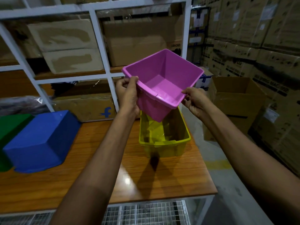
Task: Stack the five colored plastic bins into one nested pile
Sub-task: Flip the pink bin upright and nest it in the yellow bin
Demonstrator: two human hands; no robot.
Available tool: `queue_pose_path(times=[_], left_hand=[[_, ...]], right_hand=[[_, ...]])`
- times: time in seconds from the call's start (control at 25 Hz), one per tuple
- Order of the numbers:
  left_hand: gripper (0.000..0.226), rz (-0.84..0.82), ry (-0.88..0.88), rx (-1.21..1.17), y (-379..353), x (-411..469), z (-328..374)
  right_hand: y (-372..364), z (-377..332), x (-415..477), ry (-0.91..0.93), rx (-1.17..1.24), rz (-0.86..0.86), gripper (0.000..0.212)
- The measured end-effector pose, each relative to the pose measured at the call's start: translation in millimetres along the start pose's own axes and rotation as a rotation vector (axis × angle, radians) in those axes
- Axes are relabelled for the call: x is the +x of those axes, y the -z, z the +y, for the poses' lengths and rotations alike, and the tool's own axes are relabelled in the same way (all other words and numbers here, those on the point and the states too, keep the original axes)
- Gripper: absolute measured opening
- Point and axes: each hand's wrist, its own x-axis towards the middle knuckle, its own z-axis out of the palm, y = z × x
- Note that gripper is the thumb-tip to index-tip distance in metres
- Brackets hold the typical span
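I hold a pink bin (pixel 164 73) in the air, its opening tilted toward me. My left hand (pixel 128 91) grips its left rim and my right hand (pixel 194 99) grips the near right rim. Its lower corner hangs over the open mouth of a translucent yellow bin (pixel 177 145) standing upright on the wooden table (pixel 81 181). At the table's left a blue bin (pixel 40 140) lies upside down, and beside it a green bin (pixel 6 132) is cut off by the frame edge.
A white shelf frame (pixel 100 46) with cardboard boxes stands behind the table. An open cardboard box (pixel 233 101) sits on the floor to the right, before stacked cartons. The table's right edge runs close to the yellow bin.
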Motion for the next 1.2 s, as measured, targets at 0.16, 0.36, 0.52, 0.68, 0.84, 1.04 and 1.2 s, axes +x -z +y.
queue_pose_path(times=[0.16,0.36,0.52,0.68,0.84,1.04,1.2], left_hand=[[0.014,-0.095,-0.067,0.08,5,2,12],[0.014,-0.315,-0.231,0.188,20,-9,32],[0.014,-0.434,-0.303,0.235,27,-15,46],[0.014,-0.5,-0.383,0.304,34,-18,59],[0.016,-0.574,-0.4,0.355,42,-13,72],[0.018,-0.658,-0.407,0.398,39,-5,89],[0.011,-0.639,-0.546,0.592,34,3,108]], right_hand=[[15,-6,-7,0.149,-0.565,0.257,0.059],[-9,-41,-24,0.922,-1.036,0.166,0.037],[-32,-60,-23,1.187,-1.299,0.016,0.048],[-38,-69,-19,1.236,-1.363,-0.021,0.031],[-30,-73,-22,1.29,-1.578,-0.065,0.036],[-31,-80,-19,1.252,-1.607,-0.206,0.034],[-30,-79,-21,1.262,-1.562,-0.134,0.03]])
